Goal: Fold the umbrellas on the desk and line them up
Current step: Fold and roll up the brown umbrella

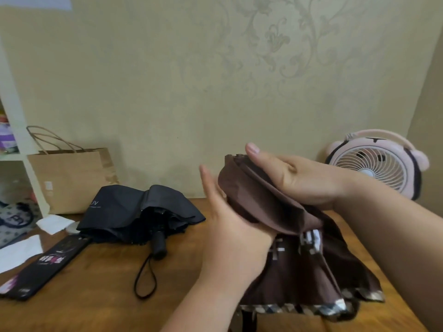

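Brown umbrella (275, 207): held up over the right part of the desk (96, 303), clear of the top at its upper end. The canopy is gathered into a loose bundle, and the checked hem hangs down to the front edge.

Right hand (302, 178): lies over the top of the bundle, thumb stretched along the upper end, fingers wrapped round the cloth and gripping it.

Left hand (232, 228): cups the bundle from the left and below, one finger straight up along its side. The other fingers are hidden behind the cloth, so I cannot tell whether it clasps or only supports.

Black umbrella (141, 212): lies on the desk left of centre, canopy slack and unrolled. Its handle (159, 244) points toward the front, with the strap (143, 279) looped on the wood.

Black case (48, 262) with pink print: flat at the left edge, one end touching the black umbrella.

White papers (20, 252): beside the case, at the left edge.

Paper bag (72, 180): upright at the back left corner, against the wall.

Pink fan (374, 164): at the back right corner, behind the right wrist.
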`<action>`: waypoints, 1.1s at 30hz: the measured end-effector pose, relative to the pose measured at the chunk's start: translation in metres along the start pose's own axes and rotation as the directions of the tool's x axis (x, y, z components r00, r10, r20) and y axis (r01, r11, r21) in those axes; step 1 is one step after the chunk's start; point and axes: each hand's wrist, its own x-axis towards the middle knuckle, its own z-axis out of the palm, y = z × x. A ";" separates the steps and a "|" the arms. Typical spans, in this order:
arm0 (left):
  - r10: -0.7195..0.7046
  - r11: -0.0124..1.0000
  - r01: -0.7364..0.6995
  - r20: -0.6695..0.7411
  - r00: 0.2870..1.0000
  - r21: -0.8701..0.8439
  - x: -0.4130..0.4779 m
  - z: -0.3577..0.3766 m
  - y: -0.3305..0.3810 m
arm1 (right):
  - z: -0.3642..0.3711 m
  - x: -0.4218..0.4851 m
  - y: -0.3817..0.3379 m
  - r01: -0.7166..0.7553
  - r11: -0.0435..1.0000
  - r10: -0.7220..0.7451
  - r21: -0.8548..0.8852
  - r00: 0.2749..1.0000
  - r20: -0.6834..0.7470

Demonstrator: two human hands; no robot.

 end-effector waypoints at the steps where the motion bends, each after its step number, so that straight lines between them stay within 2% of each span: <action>1: 0.013 1.000 -0.012 0.011 1.000 -0.018 0.007 0.001 -0.013 | 0.000 0.001 0.000 -0.022 0.999 0.022 -0.038 1.000 0.006; 4: 0.007 0.995 -0.010 0.029 1.000 0.095 0.017 -0.009 -0.015 | 0.002 0.005 -0.001 -0.025 0.995 0.029 -0.099 0.999 0.035; 6: 0.015 0.999 -0.016 0.011 1.000 0.044 0.018 -0.012 -0.020 | 0.000 0.003 -0.004 -0.006 0.988 0.013 -0.154 0.999 0.042; 8: -0.041 0.999 0.041 0.010 0.999 -0.017 0.017 -0.018 -0.019 | -0.003 -0.001 -0.006 0.007 0.971 -0.001 -0.240 1.000 0.024; 10: -0.106 0.992 0.105 -0.008 0.994 -0.064 0.018 -0.022 -0.021 | -0.004 -0.006 -0.006 0.016 0.934 -0.021 -0.357 1.000 -0.011; 14: -0.016 1.000 0.014 0.071 0.997 0.028 0.018 -0.022 -0.026 | 0.006 -0.017 -0.003 0.024 0.808 -0.120 -0.589 0.985 -0.124; 15: -0.023 1.000 0.024 0.070 0.997 -0.016 0.017 -0.021 -0.024 | 0.009 -0.019 0.000 0.053 0.780 -0.196 -0.624 0.967 -0.162; 17: -0.021 0.996 0.027 0.067 0.998 -0.089 0.017 -0.020 -0.025 | 0.012 -0.024 0.007 0.136 0.674 -0.419 -0.726 0.880 -0.224; 19: -0.026 0.991 0.034 0.064 0.998 -0.131 0.018 -0.018 -0.023 | 0.012 -0.032 0.015 0.239 0.583 -0.588 -0.776 0.783 -0.201; 21: -0.076 0.985 0.076 0.003 0.997 -0.155 0.019 -0.016 -0.023 | 0.018 -0.040 0.021 0.302 0.526 -0.655 -0.795 0.740 -0.151; 23: -0.117 0.983 0.109 -0.051 0.992 -0.151 0.014 -0.015 -0.024 | 0.026 -0.040 0.030 0.287 0.476 -0.683 -0.832 0.716 -0.144; 25: -0.105 0.993 0.100 -0.080 0.991 -0.070 0.004 -0.017 -0.021 | 0.028 -0.033 0.044 0.290 0.542 -0.688 -0.789 0.692 -0.218; 27: -0.123 0.992 0.119 -0.075 0.990 -0.051 -0.005 -0.022 -0.019 | 0.026 -0.023 0.058 0.343 0.699 -0.642 -0.627 0.687 -0.341; 29: -0.150 0.985 0.149 0.001 0.989 -0.092 -0.008 -0.029 -0.024 | 0.020 -0.017 0.065 0.351 0.869 -0.481 -0.348 0.764 -0.430; 30: -0.166 0.979 0.171 0.047 0.985 -0.114 -0.009 -0.033 -0.024 | 0.017 -0.015 0.065 0.327 0.922 -0.386 -0.207 0.822 -0.420; 31: -0.176 0.973 0.188 0.092 0.980 -0.137 -0.009 -0.036 -0.025 | 0.016 -0.014 0.064 0.308 0.944 -0.328 -0.115 0.860 -0.390; 33: -0.166 0.939 0.220 0.212 0.963 -0.266 -0.009 -0.040 -0.027 | 0.017 -0.010 0.061 0.325 0.943 -0.329 -0.073 0.874 -0.357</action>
